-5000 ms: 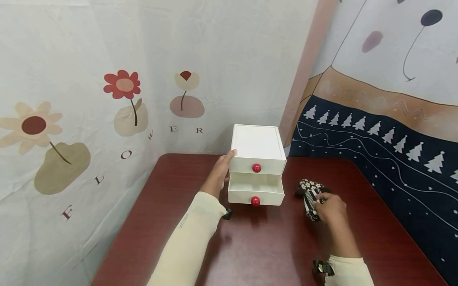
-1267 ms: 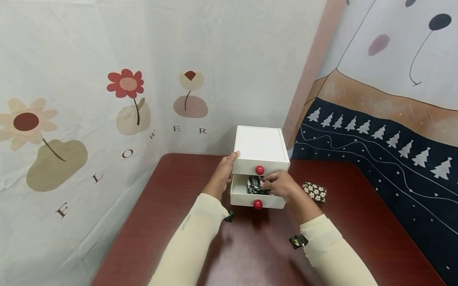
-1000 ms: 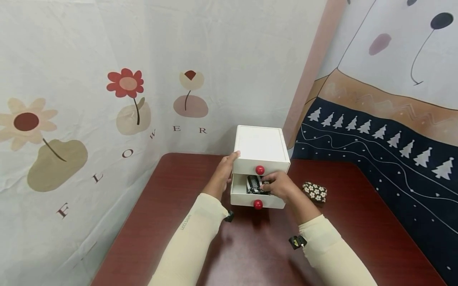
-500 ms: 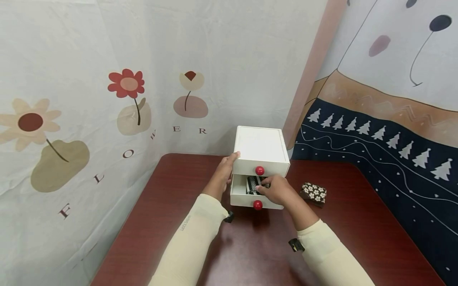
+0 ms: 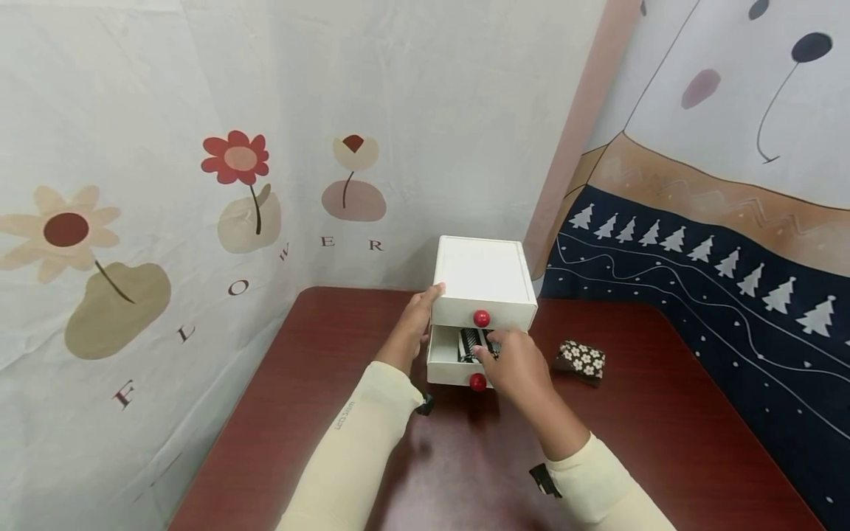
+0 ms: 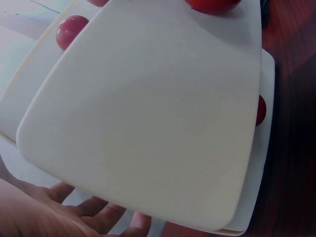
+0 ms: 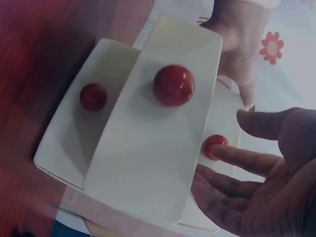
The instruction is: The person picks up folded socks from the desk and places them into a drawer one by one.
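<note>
A white drawer unit (image 5: 481,269) with red knobs stands on the table, its middle drawer (image 5: 447,373) pulled out. Inside that drawer lies a folded black-and-white patterned cloth (image 5: 468,342), partly hidden. My left hand (image 5: 413,324) rests against the unit's left side, thumb near the top front edge; in the left wrist view its fingers (image 6: 106,217) lie along the side wall. At the drawer's right front is my right hand (image 5: 521,369). The right wrist view shows its thumb and fingers (image 7: 247,160) spread apart with nothing between them.
A brown folded cloth with white flowers (image 5: 583,360) lies on the dark red table (image 5: 319,383), right of the drawer unit. A white flower-printed curtain (image 5: 398,96) hangs behind, and a navy tree-printed cloth (image 5: 697,295) hangs at the right.
Over these seconds my right hand carried the black-and-white cloth from the table into the drawer. It has since let go and drawn back slightly toward me. My left hand stays on the unit.
</note>
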The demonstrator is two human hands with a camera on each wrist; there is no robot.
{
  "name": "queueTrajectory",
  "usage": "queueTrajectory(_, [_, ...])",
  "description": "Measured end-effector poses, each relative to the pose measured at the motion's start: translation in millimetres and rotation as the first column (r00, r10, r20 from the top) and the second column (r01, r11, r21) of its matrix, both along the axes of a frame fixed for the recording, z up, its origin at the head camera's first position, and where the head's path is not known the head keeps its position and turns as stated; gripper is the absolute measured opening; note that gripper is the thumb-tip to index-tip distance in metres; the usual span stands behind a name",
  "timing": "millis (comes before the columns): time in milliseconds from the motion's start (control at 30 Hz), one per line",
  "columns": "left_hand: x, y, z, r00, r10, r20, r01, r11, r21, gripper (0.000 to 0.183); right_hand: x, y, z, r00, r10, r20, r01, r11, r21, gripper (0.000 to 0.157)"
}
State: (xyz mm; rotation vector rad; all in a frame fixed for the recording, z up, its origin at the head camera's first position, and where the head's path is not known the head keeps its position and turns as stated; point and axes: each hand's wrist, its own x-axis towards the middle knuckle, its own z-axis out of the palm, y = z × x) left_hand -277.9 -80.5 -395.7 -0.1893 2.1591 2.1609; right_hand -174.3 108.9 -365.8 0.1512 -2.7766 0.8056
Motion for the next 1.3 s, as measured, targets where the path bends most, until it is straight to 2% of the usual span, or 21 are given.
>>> queueTrajectory(133, [0.4, 0, -1.1, 1.0, 0.001, 0.002, -0.001, 1.0, 0.002, 0.086, 9.9, -5, -7.2, 0.993, -0.026, -0.112, 0.025, 1.0, -0.016, 0.033])
queueTrajectory(233, [0.0, 0, -0.4, 1.0, -0.001, 0.001, 0.001, 1.0, 0.001, 0.086, 14.5, -7, -12.9, 0.986, -0.05, -0.161, 0.043, 0.998, -0.043, 0.023])
queueTrajectory(333, [-0.6, -1, 0.8, 1.0, -0.004, 0.0, 0.004, 1.0, -0.006, 0.087, 17.1, -7, -17.6, 0.984, -0.076, -0.161, 0.064, 0.995, -0.083, 0.019])
queueTrajectory(500, [0.3, -1, 2.3, 1.0, -0.006, -0.002, 0.006, 1.0, -0.014, 0.086, 20.7, -9, -30.2, 0.982, -0.106, -0.157, 0.083, 0.986, -0.142, 0.022])
queueTrajectory(667, [-0.1, -1, 1.4, 1.0, -0.012, -0.001, 0.012, 1.0, -0.011, 0.085, 23.2, -11, -42.7, 0.982, -0.13, -0.135, 0.109, 0.982, -0.157, 0.022])
queueTrajectory(1033, [-0.2, -1, 0.9, 1.0, -0.014, -0.009, 0.014, 1.0, -0.012, 0.086, 23.3, -12, -57.9, 0.978, -0.182, -0.099, 0.168, 0.977, -0.13, 0.029])
queueTrajectory(1167, [0.5, -1, 1.1, 1.0, -0.016, -0.007, 0.016, 1.0, -0.013, 0.086, 22.5, -12, -61.2, 0.98, -0.19, -0.059, 0.184, 0.977, -0.104, 0.032])
queueTrajectory(1300, [0.7, -2, 0.8, 1.0, -0.017, -0.014, 0.017, 1.0, -0.005, 0.085, 21.7, -13, -64.3, 0.982, -0.19, -0.02, 0.188, 0.979, -0.071, 0.026])
